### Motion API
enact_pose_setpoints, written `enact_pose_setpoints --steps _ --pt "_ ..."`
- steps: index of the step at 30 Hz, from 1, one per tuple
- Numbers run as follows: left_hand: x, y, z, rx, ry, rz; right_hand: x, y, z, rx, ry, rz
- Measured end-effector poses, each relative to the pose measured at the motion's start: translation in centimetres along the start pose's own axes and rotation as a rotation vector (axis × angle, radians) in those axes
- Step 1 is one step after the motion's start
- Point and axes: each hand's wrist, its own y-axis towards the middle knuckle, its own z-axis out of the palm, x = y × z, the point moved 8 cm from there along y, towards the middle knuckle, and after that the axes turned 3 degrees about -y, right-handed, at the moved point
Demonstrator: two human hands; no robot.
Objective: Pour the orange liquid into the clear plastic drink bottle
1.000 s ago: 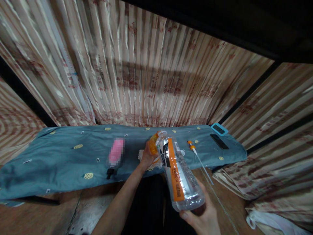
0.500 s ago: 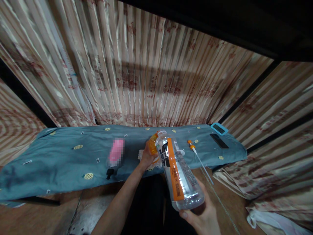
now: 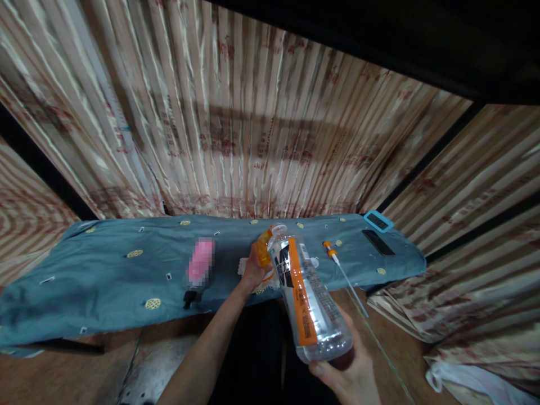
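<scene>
- The right hand (image 3: 348, 371) is sitting nearest, at the bottom edge just right of centre, with its fingers clamping around the base of a clear bottle (image 3: 306, 295).
- That clear bottle, wearing an orange and grey label, is tilting away from the camera, its open neck pointing far and left toward the left hand.
- A bare wooden floor (image 3: 177, 354) is lying open on the near left, with nothing on it between the forearm and the cloth's near edge.
- A thin white tube with an orange fitting (image 3: 337, 264) is crossing the near edge of the cloth just right of the bottle, its long end hanging out over the floor.
- The left hand (image 3: 253, 270) is reaching out to the middle of the blue cloth (image 3: 105, 281), fingers closing around a small orange bottle (image 3: 264, 250) that is meeting the mouth of the clear one.
- A pale patterned pad (image 3: 244, 265) is peeking out from under that hand.
- A pink, blurred object with a black end (image 3: 198, 267) is lying left of the hand, well apart, with open cloth beyond it to the left.
- A black flat device (image 3: 378, 243) and a blue-framed one (image 3: 378, 221) are lying near the far right corner of the cloth.
- Striped curtains (image 3: 236, 140) are closing in the far edge and both sides.
</scene>
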Motion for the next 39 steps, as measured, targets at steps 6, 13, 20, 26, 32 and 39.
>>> enact_pose_setpoints --steps 6,13,20,26,32,39 --pt "-0.01 0.01 0.02 -0.002 -0.018 -0.008 0.03 0.01 0.03 0.0 0.045 0.01" --pt "-0.26 0.03 -0.08 -0.012 -0.009 0.009 -0.11 -0.05 0.01 -0.006 0.062 0.018" --pt "0.09 0.03 0.01 -0.02 -0.005 0.015 -0.09 -0.11 0.09 -0.016 0.086 0.038" --pt "-0.02 0.0 0.05 -0.018 -0.006 0.027 -0.26 -0.25 0.11 -0.018 0.077 0.072" --pt "-0.07 0.02 0.01 -0.018 -0.02 0.021 0.12 -0.14 0.01 -0.034 0.082 0.046" --pt "-0.08 -0.05 0.03 -0.009 -0.041 0.016 0.07 -0.26 0.14 -0.049 0.12 0.061"
